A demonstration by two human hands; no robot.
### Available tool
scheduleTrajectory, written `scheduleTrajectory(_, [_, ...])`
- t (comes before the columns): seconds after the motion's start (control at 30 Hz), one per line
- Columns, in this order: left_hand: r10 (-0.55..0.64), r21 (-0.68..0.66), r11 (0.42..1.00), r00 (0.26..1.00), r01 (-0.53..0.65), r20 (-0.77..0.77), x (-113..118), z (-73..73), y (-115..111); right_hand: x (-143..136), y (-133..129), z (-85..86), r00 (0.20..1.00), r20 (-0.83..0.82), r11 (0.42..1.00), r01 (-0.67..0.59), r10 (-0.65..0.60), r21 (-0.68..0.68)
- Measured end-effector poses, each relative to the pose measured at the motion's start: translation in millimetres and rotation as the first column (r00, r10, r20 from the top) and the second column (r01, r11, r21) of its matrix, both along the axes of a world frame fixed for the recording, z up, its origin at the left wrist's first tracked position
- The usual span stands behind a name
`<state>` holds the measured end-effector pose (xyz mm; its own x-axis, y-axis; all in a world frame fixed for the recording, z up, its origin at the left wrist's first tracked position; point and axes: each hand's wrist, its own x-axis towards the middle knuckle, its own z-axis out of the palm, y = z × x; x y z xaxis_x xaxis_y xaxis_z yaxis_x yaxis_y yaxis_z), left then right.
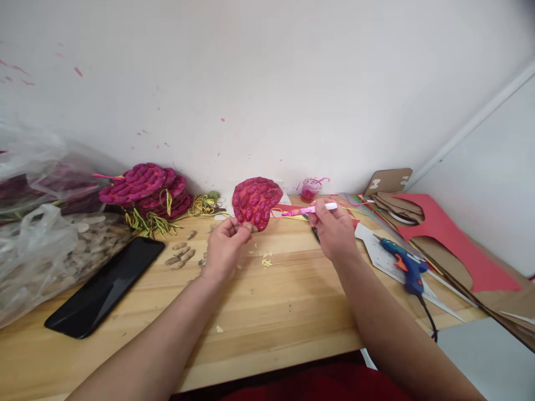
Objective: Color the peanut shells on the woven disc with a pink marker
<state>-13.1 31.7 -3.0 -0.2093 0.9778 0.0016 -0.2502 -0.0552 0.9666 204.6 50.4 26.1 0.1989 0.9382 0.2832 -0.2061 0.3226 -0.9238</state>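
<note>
My left hand [228,245] pinches the lower edge of a round red disc covered with magenta-painted peanut shells [256,200], held up above the table. My right hand [332,228] grips a paintbrush [311,209] with a white and pink handle. Its magenta-wet tip points left, a little apart from the disc's right edge. Behind my right hand, a clear cup of magenta paint [310,189] stands against the wall. An orange-red loop of string shows between the disc and the brush tip.
At the left lie a stack of similar magenta discs [144,186] with yellow-green strings, a plastic bag of unpainted peanut shells [96,245], a black phone [106,287] and loose shells [181,256]. A blue glue gun [403,264], cut red card [451,234] and cardboard [388,184] occupy the right.
</note>
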Motion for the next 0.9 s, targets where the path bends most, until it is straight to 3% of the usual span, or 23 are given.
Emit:
scheduleTrajectory(0.13, [-0.033,-0.093,0.995,0.989,0.046,0.142,-1,-0.1,1,4,7,2.1,0.969,-0.241,0.958,-0.116,0.051,-0.261])
scheduleTrajectory(0.23, [-0.069,-0.106,0.99,0.981,0.09,0.182,-2,-0.8,1,2,6,-1.4,0.949,-0.298,0.919,-0.204,0.101,-0.338])
scheduleTrajectory(0.4, [-0.107,-0.155,0.976,0.96,0.151,0.258,-3,0.4,0,0,6,-8.6,0.878,-0.354,0.826,-0.443,0.322,-0.347])
scheduleTrajectory(0.5, [-0.106,-0.166,0.973,0.953,0.158,0.284,-2,1.9,-1,-1,7,-10.5,0.845,-0.393,0.791,-0.502,0.363,-0.349])
scheduleTrajectory(0.7, [-0.151,-0.163,0.963,0.928,0.217,0.341,-1,-0.2,0,1,5,-8.7,0.837,-0.387,0.797,-0.515,0.387,-0.315])
scheduleTrajectory(0.9, [-0.115,-0.207,0.956,0.912,0.209,0.393,-1,1.9,0,1,3,-10.6,0.857,-0.283,0.823,-0.502,0.432,-0.265])
